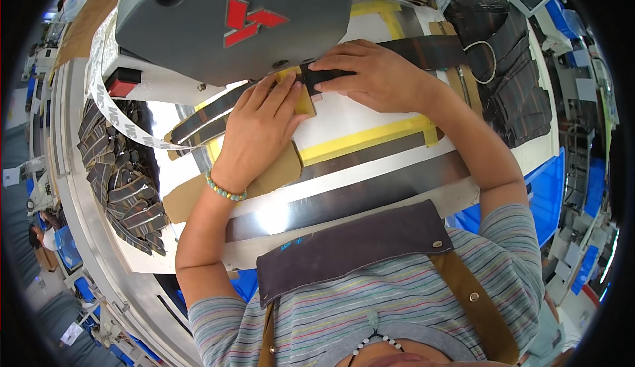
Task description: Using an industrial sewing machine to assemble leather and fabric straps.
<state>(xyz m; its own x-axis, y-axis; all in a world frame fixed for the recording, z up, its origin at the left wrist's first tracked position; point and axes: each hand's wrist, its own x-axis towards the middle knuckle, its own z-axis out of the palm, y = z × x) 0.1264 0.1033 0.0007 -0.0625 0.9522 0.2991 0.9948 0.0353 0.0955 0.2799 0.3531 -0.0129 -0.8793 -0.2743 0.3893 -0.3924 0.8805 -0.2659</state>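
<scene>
A long dark plaid fabric strip [423, 52] runs across the white work surface, passing below a large grey machine head [198, 29]. My left hand [258, 125], with a beaded bracelet at the wrist, lies palm down with fingers stretched toward a yellow-edged guide piece [305, 102] beside the strip. My right hand [374, 76] rests on the strip with its fingers extended, thumb apart along the lower edge. A narrow pale tape [109, 105] curves down from the machine to the strip's left part, where a light stripe shows. The machine head hides the strip's far side.
Plaid strips hang in a heap [129, 195] at the left edge. Dark plaid fabric pieces [512, 69] are stacked at the right, by a white cord loop. Brown cardboard [278, 168] and yellow tape [364, 140] lie on the surface. A blue bin [546, 188] stands right.
</scene>
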